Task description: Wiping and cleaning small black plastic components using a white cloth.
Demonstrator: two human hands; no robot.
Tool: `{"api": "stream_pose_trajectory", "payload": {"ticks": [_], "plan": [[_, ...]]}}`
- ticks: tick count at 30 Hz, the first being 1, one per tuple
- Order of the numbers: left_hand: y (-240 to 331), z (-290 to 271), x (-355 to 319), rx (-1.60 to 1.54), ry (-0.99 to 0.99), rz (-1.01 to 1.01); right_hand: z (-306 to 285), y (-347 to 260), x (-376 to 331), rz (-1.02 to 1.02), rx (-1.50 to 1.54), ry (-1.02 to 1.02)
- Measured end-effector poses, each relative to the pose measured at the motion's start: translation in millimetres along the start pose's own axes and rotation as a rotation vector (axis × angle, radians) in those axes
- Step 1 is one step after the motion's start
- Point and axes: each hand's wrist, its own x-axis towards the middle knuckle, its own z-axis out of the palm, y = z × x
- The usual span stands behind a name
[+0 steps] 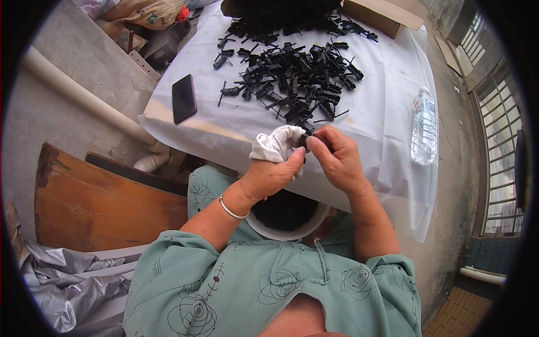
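Left hand (273, 175) is gripping a white cloth (275, 144), thumb up beside a small black part (304, 141); right hand (336, 157) is pinching that part at its fingertips, both hands meeting over the table (387, 84) edge. Beyond, black parts (297, 78) are lying heaped on the white cover; phone (184, 98) sitting left, bottle (424, 126) right; a bowl (286, 216) of dark pieces is resting in the lap.

Black phone (184, 98) at left of white-covered table (387, 84); clear water bottle (424, 126) at right; cardboard box (387, 14) behind.
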Motion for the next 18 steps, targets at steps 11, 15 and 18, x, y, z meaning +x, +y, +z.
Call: {"api": "stream_pose_trajectory", "payload": {"ticks": [11, 15, 18], "plan": [[-10, -7, 3, 0.929, 0.185, 0.639, 20, 18, -6, 0.126, -0.037, -0.106], [-8, -14, 1, 0.556, 0.155, 0.422, 11, 7, -4, 0.108, 0.049, -0.147], [0, -20, 3, 0.135, 0.104, 0.191, 1, 7, 0, 0.069, -0.106, -0.238]]}}
